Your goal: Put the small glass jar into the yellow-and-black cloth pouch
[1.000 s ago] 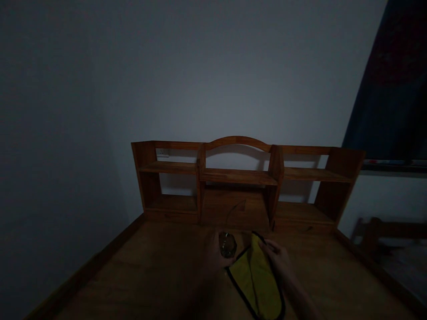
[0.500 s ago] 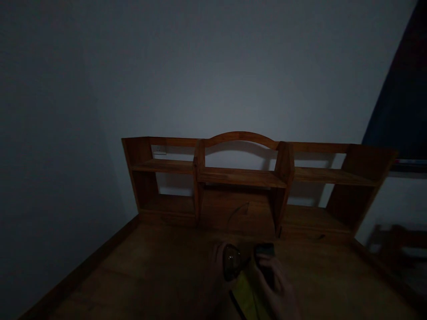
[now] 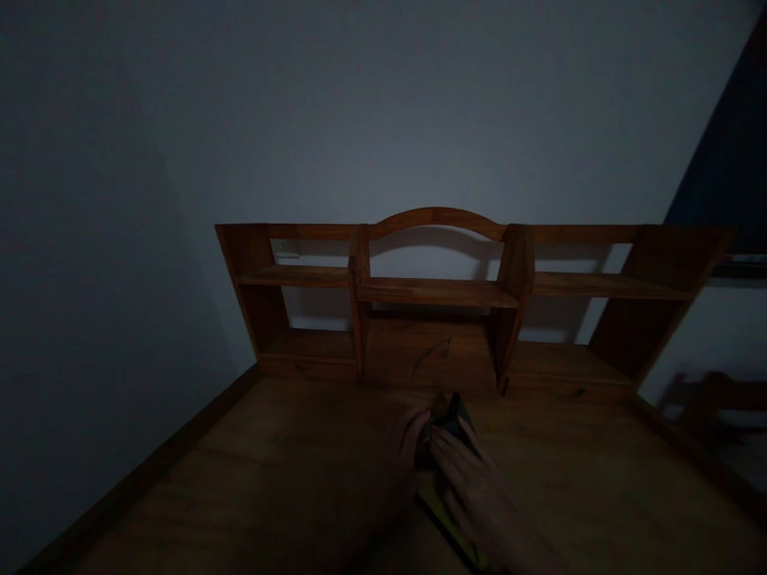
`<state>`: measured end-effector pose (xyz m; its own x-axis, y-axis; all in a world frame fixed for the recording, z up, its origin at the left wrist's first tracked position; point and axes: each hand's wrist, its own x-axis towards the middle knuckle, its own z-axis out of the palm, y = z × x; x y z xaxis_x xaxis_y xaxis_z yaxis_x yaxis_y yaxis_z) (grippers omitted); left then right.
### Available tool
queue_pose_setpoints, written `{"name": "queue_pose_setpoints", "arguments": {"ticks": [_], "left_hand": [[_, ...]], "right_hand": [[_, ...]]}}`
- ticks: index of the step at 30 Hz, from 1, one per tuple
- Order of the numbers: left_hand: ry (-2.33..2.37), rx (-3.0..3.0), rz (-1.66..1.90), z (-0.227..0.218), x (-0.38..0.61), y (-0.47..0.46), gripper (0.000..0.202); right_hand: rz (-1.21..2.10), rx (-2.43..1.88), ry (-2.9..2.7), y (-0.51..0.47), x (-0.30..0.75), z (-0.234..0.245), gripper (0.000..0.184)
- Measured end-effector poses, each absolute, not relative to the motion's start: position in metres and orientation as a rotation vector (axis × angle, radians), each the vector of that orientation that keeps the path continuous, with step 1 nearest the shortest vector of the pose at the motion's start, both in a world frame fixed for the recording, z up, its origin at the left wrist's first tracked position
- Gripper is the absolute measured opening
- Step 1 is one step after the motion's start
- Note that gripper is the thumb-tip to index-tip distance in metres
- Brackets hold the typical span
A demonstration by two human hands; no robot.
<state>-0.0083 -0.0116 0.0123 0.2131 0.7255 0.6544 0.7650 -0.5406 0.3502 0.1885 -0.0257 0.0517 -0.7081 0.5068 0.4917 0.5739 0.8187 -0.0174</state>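
Note:
The light is very dim. My left hand (image 3: 403, 449) is closed round the left side of a small dark object with a rounded edge (image 3: 423, 457) and small shiny spots. My right hand (image 3: 470, 483) lies over its right side, fingers together and pressed on a dark, boxy part (image 3: 451, 415) that sticks up beyond them. Whether these dark parts are one object I cannot tell. Below the hands a yellow, cloth-like piece with black edging (image 3: 442, 511) reaches toward me, partly covered by my right hand and wrist.
A wooden desk (image 3: 288, 479) lies under the hands. At its back stands a wooden shelf unit (image 3: 435, 292) with an arched top, against a pale wall (image 3: 383, 120). A raised rim (image 3: 149, 463) runs along the left edge. A dark board (image 3: 725, 160) hangs at the right.
My right hand has moved left and over the dark object, so the hands are now together. The rounded part is more hidden, less yellow shows. The view has tilted down slightly.

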Motion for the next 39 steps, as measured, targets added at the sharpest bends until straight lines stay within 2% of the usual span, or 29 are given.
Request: {"name": "queue_pose_setpoints", "arguments": {"ticks": [2,6,10,17,23,27,33,39], "left_hand": [[-1.414,-2.348,-1.317,0.019,-0.011,-0.015,0.061],[-1.311,-2.399,-1.209,0.030,-0.014,-0.020,0.066],[-1.227,-2.290,-1.287,0.034,-0.014,-0.024,0.060],[-1.220,-2.203,-1.224,0.034,-0.012,-0.023,0.055],[-1.231,-2.151,-1.244,0.030,-0.009,-0.018,0.059],[-1.276,-2.200,-1.299,0.033,-0.009,-0.018,0.067],[-1.313,-2.231,-1.263,0.042,-0.013,-0.020,0.068],[-1.214,-2.276,-1.153,0.040,-0.018,-0.019,0.063]], "right_hand": [[-0.152,-0.803,-2.500,-0.028,0.185,0.052,0.074],[-0.002,-0.833,-2.431,-0.039,0.178,0.060,0.069],[0.258,-0.830,-2.296,-0.046,0.173,0.063,0.062],[0.642,-0.770,-2.069,-0.034,0.177,0.051,0.052],[0.962,-0.804,-1.864,-0.028,0.185,0.057,0.029],[1.100,-0.811,-1.739,-0.021,0.193,0.056,0.021],[1.032,-0.764,-1.799,-0.017,0.196,0.053,0.025],[0.560,-0.718,-2.146,-0.033,0.184,0.059,0.045]]}}
